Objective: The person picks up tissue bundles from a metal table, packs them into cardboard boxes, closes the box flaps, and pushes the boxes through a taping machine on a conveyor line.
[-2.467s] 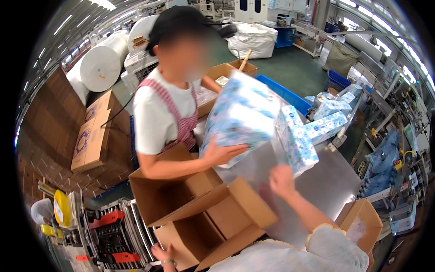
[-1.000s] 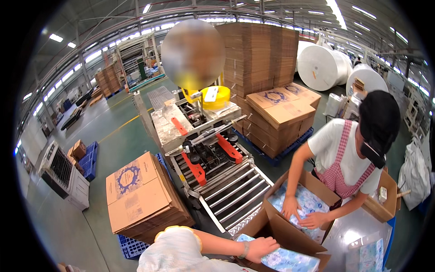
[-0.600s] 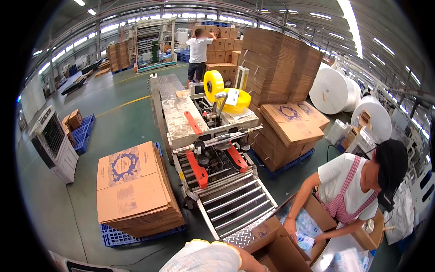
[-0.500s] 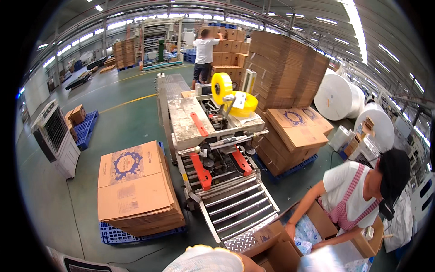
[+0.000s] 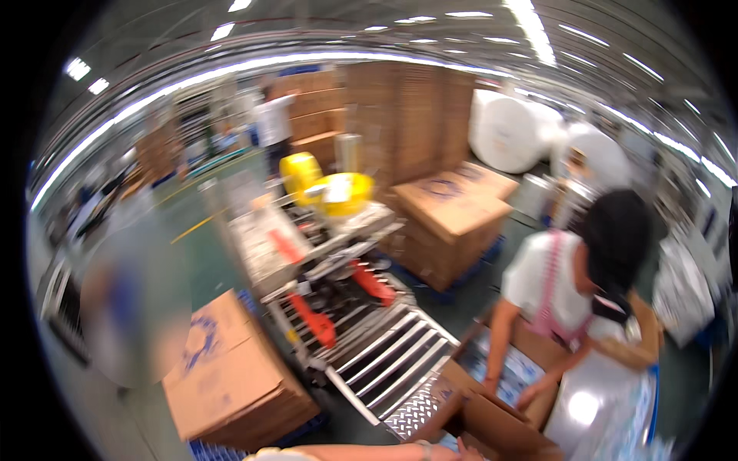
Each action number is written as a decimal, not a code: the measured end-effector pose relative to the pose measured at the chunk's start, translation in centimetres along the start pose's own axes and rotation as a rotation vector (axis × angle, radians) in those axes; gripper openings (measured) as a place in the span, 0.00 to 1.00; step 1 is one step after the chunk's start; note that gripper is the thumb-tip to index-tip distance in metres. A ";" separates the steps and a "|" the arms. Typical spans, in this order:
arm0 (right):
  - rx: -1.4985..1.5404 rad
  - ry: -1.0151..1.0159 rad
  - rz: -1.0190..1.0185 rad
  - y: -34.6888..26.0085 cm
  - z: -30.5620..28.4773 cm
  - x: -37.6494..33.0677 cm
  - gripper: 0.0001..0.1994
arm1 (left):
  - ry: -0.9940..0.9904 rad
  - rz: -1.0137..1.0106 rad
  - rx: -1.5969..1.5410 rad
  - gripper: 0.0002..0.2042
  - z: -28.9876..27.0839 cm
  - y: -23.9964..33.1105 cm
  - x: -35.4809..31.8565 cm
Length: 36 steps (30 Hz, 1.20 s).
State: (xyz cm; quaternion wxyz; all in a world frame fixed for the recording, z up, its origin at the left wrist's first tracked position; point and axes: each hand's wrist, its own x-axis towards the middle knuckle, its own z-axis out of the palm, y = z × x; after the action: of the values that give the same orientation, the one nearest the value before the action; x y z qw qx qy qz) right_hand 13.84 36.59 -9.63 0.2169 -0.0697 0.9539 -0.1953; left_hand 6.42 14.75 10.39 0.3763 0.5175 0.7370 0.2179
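Observation:
At the bottom edge, my left hand (image 5: 446, 453) reaches in from a pale sleeve and a forearm with a band at the wrist. It is over the near side of an open brown carton (image 5: 492, 426), cut off by the frame and blurred, so its fingers and any grip are unclear. Something bluish shows beside it in the carton. My right hand is out of view. Just beyond, a co-worker in a dark cap has both hands in another open carton (image 5: 550, 353) holding blue-and-white plastic packs (image 5: 519, 373).
A roller conveyor (image 5: 396, 349) with a taping machine and yellow tape rolls (image 5: 338, 194) stands ahead. Flat cartons (image 5: 231, 376) are stacked on a pallet at left, more cartons (image 5: 453, 203) beyond. A shiny metal table (image 5: 588, 399) lies at right. A smeared patch covers the far left.
My view has swung, and the picture is more blurred. My left forearm now stretches right to the near carton. The blurred pale packet at the bottom right is gone from there.

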 end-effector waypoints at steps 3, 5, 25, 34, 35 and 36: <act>0.024 -0.180 0.154 4.1 4.1 1.1 0.29 | -0.009 -0.037 -0.069 0.27 1.2 -0.3 -1.1; 0.126 -0.408 0.232 -0.4 -0.6 2.7 0.28 | -0.006 -0.093 -0.165 0.34 3.8 -4.5 -2.6; -0.127 0.705 1.281 38.5 -23.8 -46.4 0.34 | -0.011 0.402 -0.074 0.18 0.7 18.1 24.8; -0.104 0.555 0.668 28.1 -22.4 -42.8 0.22 | 0.296 0.502 0.208 0.19 0.8 26.9 34.8; -0.084 0.593 0.585 24.5 -22.3 -42.6 0.22 | 0.373 0.482 0.201 0.22 0.8 26.6 37.1; -0.043 0.569 0.554 21.7 -22.0 -42.5 0.23 | 0.472 0.484 0.228 0.25 1.3 26.6 39.7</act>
State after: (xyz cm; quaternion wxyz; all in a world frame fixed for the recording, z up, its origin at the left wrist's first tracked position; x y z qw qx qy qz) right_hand 41.21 73.18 16.31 -0.0131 0.2426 0.9624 -0.1211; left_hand 16.17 61.32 15.44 0.0729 0.6512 0.6792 0.3306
